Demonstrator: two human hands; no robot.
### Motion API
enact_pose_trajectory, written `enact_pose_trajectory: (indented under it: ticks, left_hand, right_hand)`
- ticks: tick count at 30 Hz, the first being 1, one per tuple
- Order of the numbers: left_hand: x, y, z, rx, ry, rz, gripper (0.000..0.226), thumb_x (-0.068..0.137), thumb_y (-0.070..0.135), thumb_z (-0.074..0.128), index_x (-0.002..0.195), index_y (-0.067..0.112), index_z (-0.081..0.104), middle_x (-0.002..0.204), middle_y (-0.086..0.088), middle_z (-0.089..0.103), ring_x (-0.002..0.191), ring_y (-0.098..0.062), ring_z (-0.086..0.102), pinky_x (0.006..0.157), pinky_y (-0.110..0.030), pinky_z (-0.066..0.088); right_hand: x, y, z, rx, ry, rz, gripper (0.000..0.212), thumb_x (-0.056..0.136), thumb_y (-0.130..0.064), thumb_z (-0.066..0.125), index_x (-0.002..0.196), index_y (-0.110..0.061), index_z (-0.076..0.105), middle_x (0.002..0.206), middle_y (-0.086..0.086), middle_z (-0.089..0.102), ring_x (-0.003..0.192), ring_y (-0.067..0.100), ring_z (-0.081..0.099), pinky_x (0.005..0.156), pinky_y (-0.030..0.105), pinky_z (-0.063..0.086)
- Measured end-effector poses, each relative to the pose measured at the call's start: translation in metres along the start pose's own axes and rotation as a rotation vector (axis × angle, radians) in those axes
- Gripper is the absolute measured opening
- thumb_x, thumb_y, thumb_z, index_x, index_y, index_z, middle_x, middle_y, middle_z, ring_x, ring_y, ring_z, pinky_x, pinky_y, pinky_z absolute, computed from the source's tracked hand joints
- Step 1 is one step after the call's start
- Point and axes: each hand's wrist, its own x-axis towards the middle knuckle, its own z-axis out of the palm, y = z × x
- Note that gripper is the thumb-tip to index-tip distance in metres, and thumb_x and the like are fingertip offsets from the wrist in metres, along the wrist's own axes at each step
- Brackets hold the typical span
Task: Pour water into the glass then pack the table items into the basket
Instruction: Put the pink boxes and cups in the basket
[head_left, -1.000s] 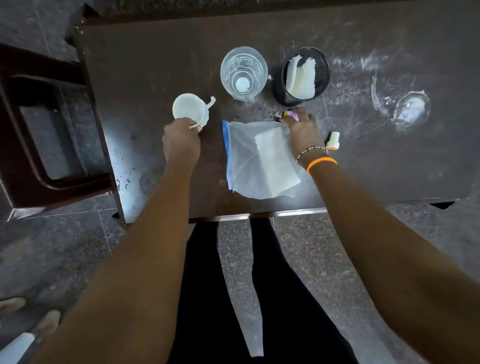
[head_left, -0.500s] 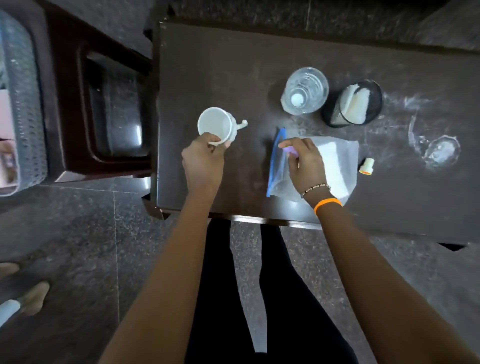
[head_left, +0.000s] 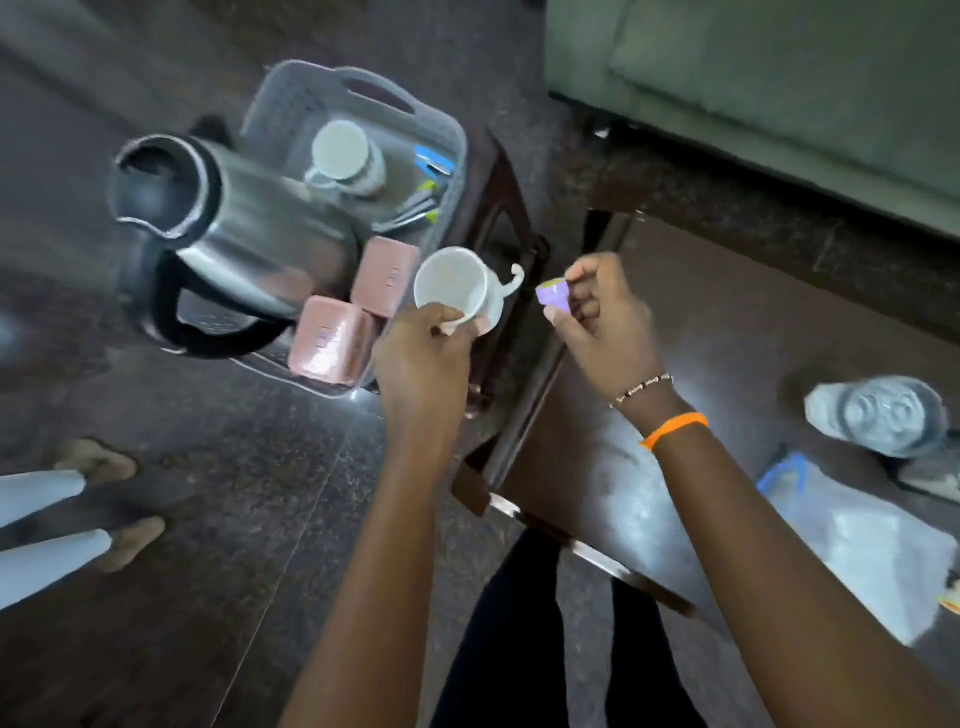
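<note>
My left hand (head_left: 423, 348) grips a white cup (head_left: 456, 288) by its rim, held in the air beside the grey basket (head_left: 358, 93). My right hand (head_left: 602, 319) pinches a small purple cap-like item (head_left: 554, 296) just right of the cup. The basket sits on a dark stool and holds a steel kettle (head_left: 228, 228), another white cup (head_left: 345, 156), two pink boxes (head_left: 332, 338) and some pens. The glass of water (head_left: 883, 415) stands on the dark table (head_left: 597, 441) at the right, blurred. A clear zip bag (head_left: 857, 540) lies in front of it.
A green sofa (head_left: 779, 67) stands behind the table. Another person's legs and sandalled feet (head_left: 93, 499) are on the floor at the left. My own dark-clothed legs are below, between stool and table.
My view has swung left from the table to the basket. Both hands have lifted off the table and moved left, the left carrying the cup, the right carrying the purple item.
</note>
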Motion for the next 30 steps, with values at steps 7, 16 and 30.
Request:
enact_pose_trajectory:
  ticks: [7,16,30]
  left_hand:
    - [0.103,-0.004,-0.04,0.013,0.125,0.018,0.027,0.085,0.031,0.064,0.101,0.011,0.071,0.099,-0.017,0.071,0.098,-0.033,0.062,0.078,-0.033,0.043]
    - [0.17,-0.013,-0.003,0.001,-0.081,-0.073,0.03,0.087,0.024,0.063,0.111,0.006,0.065,0.116,-0.02,0.064,0.108,-0.035,0.058,0.082,-0.032,0.044]
    - [0.174,-0.026,0.003,0.157,-0.141,-0.034,0.028,0.088,0.017,0.058,0.113,0.005,0.063,0.128,-0.015,0.052,0.113,-0.035,0.053,0.092,-0.035,0.042]
  right_hand:
    - [0.082,-0.048,0.07,-0.077,-0.003,-0.147,0.022,0.079,-0.007,0.057,0.1,-0.008,0.052,0.079,0.001,0.067,0.062,0.018,0.057,0.067,0.031,0.05]
    - [0.131,-0.048,0.098,-0.154,0.073,-0.086,0.021,0.076,-0.008,0.062,0.095,-0.01,0.053,0.075,-0.004,0.062,0.053,-0.002,0.051,0.067,0.022,0.049]
    - [0.182,-0.067,0.123,-0.262,0.083,-0.155,0.022,0.072,-0.005,0.064,0.092,-0.007,0.055,0.075,0.002,0.063,0.061,0.017,0.053,0.074,0.041,0.054]
